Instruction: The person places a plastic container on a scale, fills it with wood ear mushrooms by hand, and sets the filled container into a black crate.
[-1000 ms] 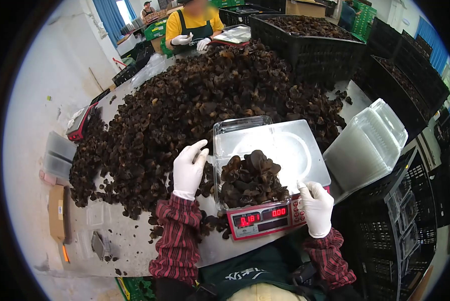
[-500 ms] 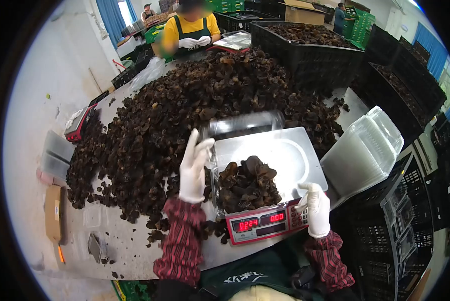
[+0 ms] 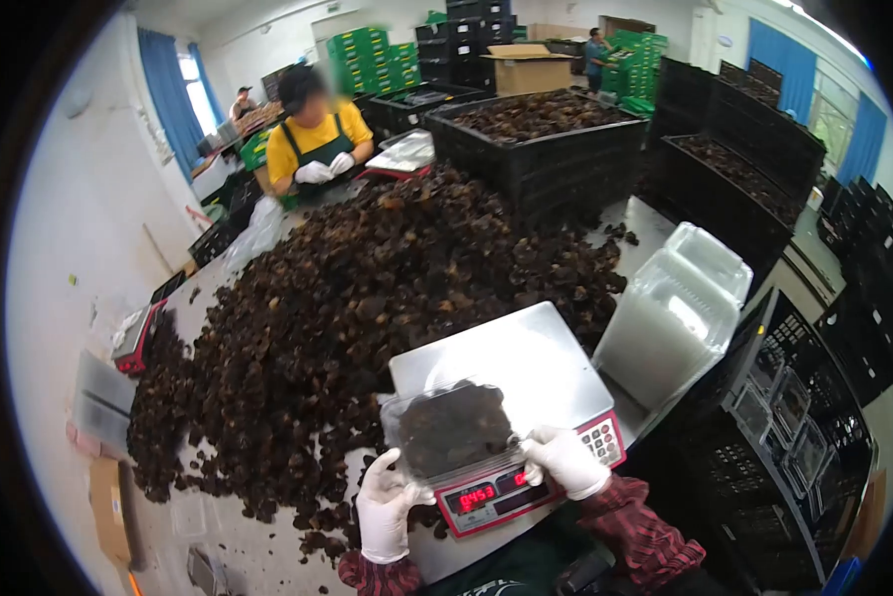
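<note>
A clear plastic box [image 3: 454, 429] of dark brown, wrinkled pieces sits on the left part of the scale's silver plate, its lid down over them. My left hand [image 3: 387, 507], in a white glove, has its fingers curled at the box's near left corner. At the near right corner, my gloved right hand [image 3: 568, 461] pinches the box's edge and partly covers the display. The red-framed scale [image 3: 605, 437] shows red digits on its left readout. Beyond it spreads a large heap of the same dark pieces [image 3: 347, 298].
Stacked clear boxes [image 3: 670, 303] stand right of the scale. Behind the heap is a black crate [image 3: 536, 164] of dark pieces. A co-worker in yellow [image 3: 317, 139] sits across the table, white-gloved hands together. Black crates [image 3: 734, 457] stand at the right.
The raised lid has come down over the box. My right hand has moved from the scale's keys to the box, and my left hand to its near corner. The view has shifted.
</note>
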Demonstrator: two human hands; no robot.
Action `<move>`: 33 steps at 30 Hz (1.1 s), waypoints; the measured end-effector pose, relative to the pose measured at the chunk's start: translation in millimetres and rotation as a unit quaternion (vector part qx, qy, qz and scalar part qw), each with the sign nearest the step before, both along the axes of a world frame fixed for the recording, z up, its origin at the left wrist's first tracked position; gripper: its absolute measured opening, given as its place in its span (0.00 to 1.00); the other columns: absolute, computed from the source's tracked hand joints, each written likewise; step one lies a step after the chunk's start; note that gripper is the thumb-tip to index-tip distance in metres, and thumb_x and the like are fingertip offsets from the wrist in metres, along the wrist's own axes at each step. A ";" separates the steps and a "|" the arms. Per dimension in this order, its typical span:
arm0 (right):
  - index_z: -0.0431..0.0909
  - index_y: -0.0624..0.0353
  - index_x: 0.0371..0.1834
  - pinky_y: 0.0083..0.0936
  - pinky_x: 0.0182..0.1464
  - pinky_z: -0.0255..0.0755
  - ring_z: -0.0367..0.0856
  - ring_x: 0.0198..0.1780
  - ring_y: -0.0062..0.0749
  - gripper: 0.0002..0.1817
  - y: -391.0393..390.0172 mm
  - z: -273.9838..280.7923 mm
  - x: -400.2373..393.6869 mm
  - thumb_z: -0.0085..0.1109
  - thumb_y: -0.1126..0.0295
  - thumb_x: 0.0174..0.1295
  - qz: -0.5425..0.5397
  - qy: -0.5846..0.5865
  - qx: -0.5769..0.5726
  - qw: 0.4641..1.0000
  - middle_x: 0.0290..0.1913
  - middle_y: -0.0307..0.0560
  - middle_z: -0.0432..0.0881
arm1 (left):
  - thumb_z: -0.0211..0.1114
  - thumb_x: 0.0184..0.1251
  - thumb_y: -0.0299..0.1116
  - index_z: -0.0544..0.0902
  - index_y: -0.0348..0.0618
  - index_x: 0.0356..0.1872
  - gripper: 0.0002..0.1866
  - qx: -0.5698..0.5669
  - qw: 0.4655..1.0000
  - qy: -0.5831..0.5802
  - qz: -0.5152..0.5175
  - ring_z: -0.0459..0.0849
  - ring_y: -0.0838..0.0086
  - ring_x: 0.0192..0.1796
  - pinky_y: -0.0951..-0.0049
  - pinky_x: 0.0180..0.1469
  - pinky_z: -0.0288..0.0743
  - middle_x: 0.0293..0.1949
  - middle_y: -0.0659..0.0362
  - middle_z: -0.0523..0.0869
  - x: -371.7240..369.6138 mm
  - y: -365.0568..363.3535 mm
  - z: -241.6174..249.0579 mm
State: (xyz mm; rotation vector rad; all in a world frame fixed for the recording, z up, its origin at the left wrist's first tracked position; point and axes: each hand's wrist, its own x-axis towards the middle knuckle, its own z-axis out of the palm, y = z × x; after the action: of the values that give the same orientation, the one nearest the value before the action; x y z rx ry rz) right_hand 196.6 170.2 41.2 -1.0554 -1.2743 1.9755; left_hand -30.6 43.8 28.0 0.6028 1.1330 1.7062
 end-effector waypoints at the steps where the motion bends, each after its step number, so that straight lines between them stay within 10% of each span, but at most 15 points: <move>1: 0.75 0.66 0.33 0.16 0.24 0.71 0.75 0.20 0.20 0.08 -3.1 0.5 -4.8 0.52 0.71 0.65 -0.019 -0.019 0.014 1.000 0.20 0.39 0.76 | 0.66 0.53 0.17 0.67 0.38 0.61 0.32 0.010 1.000 -0.011 0.019 0.85 0.62 0.32 0.64 0.32 0.83 0.32 0.54 0.81 -0.1 0.0 -3.5; 8: 0.76 0.63 0.34 0.24 0.24 0.71 0.75 0.19 0.21 0.09 -27.1 13.3 -12.0 0.54 0.67 0.63 -0.059 -0.145 0.111 0.981 0.17 0.41 0.73 | 0.62 0.51 0.18 0.72 0.41 0.57 0.27 0.053 0.994 0.078 0.058 0.84 0.65 0.27 0.69 0.29 0.81 0.30 0.52 0.83 1.1 -2.0 -21.0; 10: 0.77 0.62 0.33 0.24 0.24 0.70 0.74 0.19 0.21 0.11 -38.7 39.1 -1.2 0.55 0.63 0.64 -0.061 -0.091 0.124 0.986 0.18 0.39 0.73 | 0.63 0.57 0.25 0.80 0.41 0.48 0.16 0.145 0.855 0.498 -0.002 0.81 0.66 0.40 0.66 0.45 0.75 0.32 0.56 0.82 -24.7 -2.0 -55.5; 13: 0.75 0.61 0.30 0.19 0.21 0.66 0.71 0.18 0.19 0.10 -43.8 82.8 40.9 0.59 0.65 0.62 -0.129 -0.038 0.093 0.987 0.19 0.36 0.72 | 0.61 0.64 0.26 0.54 0.34 0.69 0.35 -0.001 0.989 0.080 -0.125 0.81 0.72 0.38 0.75 0.48 0.72 0.33 0.55 0.82 37.3 -7.6 10.0; 19: 0.75 0.63 0.30 0.14 0.16 0.60 0.68 0.15 0.18 0.07 -65.9 151.3 200.5 0.57 0.70 0.60 -0.469 -0.010 0.173 0.866 0.21 0.44 0.78 | 0.61 0.66 0.25 0.71 0.29 0.60 0.22 -0.007 0.953 0.258 -0.157 0.80 0.74 0.40 0.75 0.47 0.72 0.39 0.55 0.83 51.6 -14.7 22.0; 25: 0.78 0.72 0.30 0.15 0.18 0.61 0.64 0.14 0.14 0.12 -94.6 101.0 299.7 0.52 0.71 0.62 -0.637 -0.013 0.152 0.755 0.18 0.41 0.75 | 0.60 0.66 0.24 0.79 0.29 0.51 0.14 -0.035 0.947 0.296 -0.118 0.80 0.74 0.39 0.74 0.46 0.73 0.37 0.56 0.84 48.0 -20.9 4.0; 28: 0.80 0.71 0.26 0.17 0.17 0.64 0.65 0.12 0.18 0.14 -112.9 92.3 327.5 0.55 0.68 0.61 -0.423 -0.159 0.019 0.892 0.15 0.40 0.74 | 0.59 0.66 0.24 0.81 0.30 0.49 0.13 0.032 0.897 0.426 -0.118 0.80 0.73 0.40 0.75 0.46 0.73 0.38 0.56 0.84 43.5 -22.1 -13.6; 33: 0.83 0.68 0.25 0.20 0.18 0.71 0.75 0.14 0.26 0.23 -99.8 108.7 383.6 0.55 0.56 0.66 -0.352 -0.416 0.025 0.838 0.16 0.46 0.78 | 0.61 0.62 0.19 0.83 0.33 0.44 0.10 0.073 0.871 0.435 -0.214 0.82 0.69 0.42 0.72 0.48 0.74 0.39 0.54 0.85 65.3 -35.0 -35.8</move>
State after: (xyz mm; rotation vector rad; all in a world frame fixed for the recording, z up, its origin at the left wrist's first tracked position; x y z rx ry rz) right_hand 580.2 70.4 149.9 -2.1078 -1.0434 0.9099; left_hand 34.7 8.8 -7.8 1.6959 1.3240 1.1213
